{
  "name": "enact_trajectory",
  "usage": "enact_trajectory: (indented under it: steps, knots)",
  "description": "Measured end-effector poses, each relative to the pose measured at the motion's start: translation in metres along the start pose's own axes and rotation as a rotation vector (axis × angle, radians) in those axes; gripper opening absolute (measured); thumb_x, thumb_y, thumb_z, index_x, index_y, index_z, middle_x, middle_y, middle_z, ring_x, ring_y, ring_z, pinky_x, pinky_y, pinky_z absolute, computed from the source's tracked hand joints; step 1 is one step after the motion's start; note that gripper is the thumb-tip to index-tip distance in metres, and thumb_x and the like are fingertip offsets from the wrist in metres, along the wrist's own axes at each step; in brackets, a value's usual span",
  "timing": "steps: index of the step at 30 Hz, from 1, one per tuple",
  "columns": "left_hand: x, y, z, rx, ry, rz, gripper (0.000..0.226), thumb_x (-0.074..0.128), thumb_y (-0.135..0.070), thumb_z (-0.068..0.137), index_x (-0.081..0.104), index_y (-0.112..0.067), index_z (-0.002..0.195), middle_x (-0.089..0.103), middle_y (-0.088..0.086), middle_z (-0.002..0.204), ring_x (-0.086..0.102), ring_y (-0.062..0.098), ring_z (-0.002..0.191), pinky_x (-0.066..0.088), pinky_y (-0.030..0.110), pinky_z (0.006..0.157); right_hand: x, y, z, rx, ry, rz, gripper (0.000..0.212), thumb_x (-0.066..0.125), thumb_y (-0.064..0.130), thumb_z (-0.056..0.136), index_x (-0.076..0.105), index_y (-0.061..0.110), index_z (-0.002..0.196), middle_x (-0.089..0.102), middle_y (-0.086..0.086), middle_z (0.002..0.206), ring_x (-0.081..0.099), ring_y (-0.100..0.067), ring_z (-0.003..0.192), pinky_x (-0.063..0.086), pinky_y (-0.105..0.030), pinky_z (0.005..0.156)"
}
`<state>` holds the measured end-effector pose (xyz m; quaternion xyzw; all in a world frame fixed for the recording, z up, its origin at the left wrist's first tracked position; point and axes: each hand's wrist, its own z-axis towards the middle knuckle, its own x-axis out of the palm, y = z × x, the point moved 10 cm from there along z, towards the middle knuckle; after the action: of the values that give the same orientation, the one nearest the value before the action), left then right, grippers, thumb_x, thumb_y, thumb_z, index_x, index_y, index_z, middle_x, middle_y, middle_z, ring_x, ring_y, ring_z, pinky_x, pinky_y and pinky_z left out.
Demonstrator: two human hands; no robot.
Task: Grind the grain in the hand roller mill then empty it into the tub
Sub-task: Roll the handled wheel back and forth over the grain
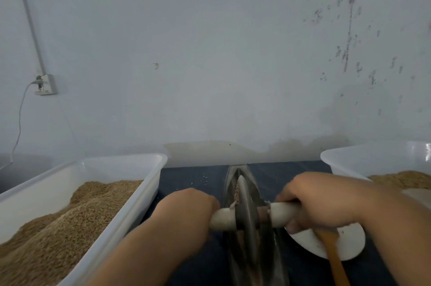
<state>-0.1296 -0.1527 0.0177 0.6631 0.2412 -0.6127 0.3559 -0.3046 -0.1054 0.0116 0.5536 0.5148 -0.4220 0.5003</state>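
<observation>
While the left hand (191, 206) and right hand (310, 201) are each curled tight round a white axle handle (282, 212), roll the grey metal disc wheel (245, 211) evenly along the narrow boat-shaped metal trough (235, 173) (tan grain (236, 194) sits in its groove), no tilting.
</observation>
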Motion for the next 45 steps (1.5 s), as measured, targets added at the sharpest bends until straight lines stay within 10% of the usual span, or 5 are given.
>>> enact_trajectory:
  steps: [12,19,25,39,45]
  knots:
    - [0.022,0.015,0.023,0.026,-0.077,-0.178,0.049,0.059,-0.024,0.090,0.046,-0.039,0.135,0.061,-0.006,0.122,0.055,0.019,0.117,0.043,0.038,0.100,0.003,-0.007,0.011,0.073,-0.097,0.015,0.039,0.072,0.043,0.083,0.062,0.050,0.120,0.068,0.016,0.101,0.062,-0.002,0.094,0.048,-0.026,0.078]
    - [0.039,0.030,0.052,-0.122,-0.373,-0.181,0.080,0.052,-0.010,0.093,0.008,-0.034,0.155,0.028,-0.011,0.157,0.017,0.009,0.147,-0.017,0.035,0.114,0.005,-0.025,0.035,0.125,-0.561,-0.096,0.061,0.058,0.041,0.095,0.033,0.042,0.151,0.053,0.016,0.133,0.047,-0.010,0.120,0.040,-0.027,0.099]
    - [0.010,0.011,0.027,-0.088,-0.265,-0.100,0.039,0.059,-0.016,0.088,0.051,-0.033,0.121,0.057,-0.007,0.120,0.055,0.020,0.110,0.040,0.034,0.087,0.002,-0.017,0.024,0.100,-0.270,-0.072,0.023,0.071,0.045,0.077,0.063,0.045,0.098,0.063,0.012,0.085,0.059,-0.006,0.082,0.043,-0.027,0.062]
    - [0.010,0.005,0.005,0.046,-0.028,-0.181,0.032,0.061,-0.023,0.089,0.057,-0.033,0.119,0.064,-0.006,0.112,0.058,0.017,0.109,0.043,0.030,0.089,0.002,-0.001,-0.002,0.048,0.021,0.010,0.023,0.071,0.049,0.084,0.065,0.048,0.107,0.066,0.018,0.089,0.060,0.001,0.081,0.043,-0.021,0.066]
    - [0.029,0.023,0.047,-0.151,-0.389,-0.180,0.079,0.046,-0.004,0.092,0.005,-0.025,0.157,0.022,-0.006,0.160,0.006,0.016,0.150,-0.021,0.038,0.116,-0.001,-0.026,0.036,0.147,-0.470,-0.126,0.062,0.060,0.039,0.094,0.033,0.045,0.150,0.055,0.009,0.127,0.051,-0.015,0.116,0.043,-0.030,0.093]
